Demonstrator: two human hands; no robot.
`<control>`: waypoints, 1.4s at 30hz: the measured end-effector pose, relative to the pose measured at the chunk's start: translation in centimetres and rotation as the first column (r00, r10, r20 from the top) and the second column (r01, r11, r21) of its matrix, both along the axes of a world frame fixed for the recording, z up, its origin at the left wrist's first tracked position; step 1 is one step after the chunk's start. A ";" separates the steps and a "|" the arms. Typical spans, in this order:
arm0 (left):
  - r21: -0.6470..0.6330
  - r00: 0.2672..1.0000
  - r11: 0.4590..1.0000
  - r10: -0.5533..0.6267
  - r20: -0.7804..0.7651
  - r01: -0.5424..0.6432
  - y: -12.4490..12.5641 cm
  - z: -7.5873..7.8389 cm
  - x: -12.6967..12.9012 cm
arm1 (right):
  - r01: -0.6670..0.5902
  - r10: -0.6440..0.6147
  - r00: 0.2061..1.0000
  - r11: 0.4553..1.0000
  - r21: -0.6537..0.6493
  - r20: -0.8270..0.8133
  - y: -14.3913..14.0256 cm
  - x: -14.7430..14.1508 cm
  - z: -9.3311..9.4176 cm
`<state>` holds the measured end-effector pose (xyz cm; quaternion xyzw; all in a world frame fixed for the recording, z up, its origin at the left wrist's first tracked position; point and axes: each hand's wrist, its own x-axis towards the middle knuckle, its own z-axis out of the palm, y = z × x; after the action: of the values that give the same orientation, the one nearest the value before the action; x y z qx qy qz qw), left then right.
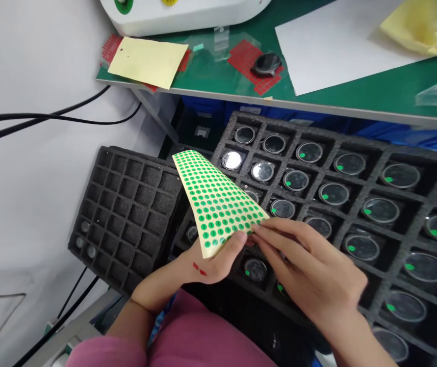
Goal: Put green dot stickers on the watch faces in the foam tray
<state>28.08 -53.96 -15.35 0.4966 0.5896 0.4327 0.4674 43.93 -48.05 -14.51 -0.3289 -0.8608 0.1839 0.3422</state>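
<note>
My left hand holds a pale yellow sheet of small green dot stickers by its lower edge, tilted up over a black foam tray. My right hand pinches at the sheet's lower right corner with its fingertips. The tray's cells hold several round watch-like discs, many marked with a green dot. Two small red marks sit on my left hand's wrist side.
A second black foam tray with mostly empty cells lies to the left. Above is a green bench with a yellow sheet, white paper, a round black device on red stickers, and a white machine. Black cables run at left.
</note>
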 end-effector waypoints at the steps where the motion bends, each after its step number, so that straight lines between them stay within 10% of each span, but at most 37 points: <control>1: -0.002 1.000 1.000 -0.024 0.011 0.024 0.0 0.0 0.1 | 0.005 -0.005 1.000 1.000 0.023 0.010 -0.1 0.1 0.0; 7: 0.000 0.988 0.988 -0.155 -0.010 0.155 0.9 1.2 -0.1 | 0.002 -0.002 0.998 1.000 0.011 -0.064 -0.3 0.1 0.0; 15: -0.142 0.934 0.941 0.327 0.141 -0.308 1.4 0.2 -2.7 | 0.090 -0.136 0.986 0.920 -0.380 -0.098 3.4 0.9 -4.4; 19: -0.195 0.873 0.949 0.305 0.381 -0.247 1.1 -0.7 -1.9 | 0.065 -0.195 0.961 0.847 -0.527 -0.195 3.0 0.5 -4.2; 33: -0.216 0.868 0.965 0.229 0.440 -0.145 1.0 -0.9 2.6 | 0.291 -0.316 0.941 0.938 -0.188 -0.120 1.0 0.1 -2.1; 42: -0.256 0.912 0.947 0.272 0.308 -0.196 1.9 0.7 3.9 | 0.471 -0.516 0.845 0.842 -0.262 -0.139 0.3 1.0 -2.4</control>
<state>31.98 -52.09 -14.67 0.2853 0.5997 0.4972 0.5584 44.89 -47.77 -16.91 -0.5551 -0.6810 0.2149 0.4265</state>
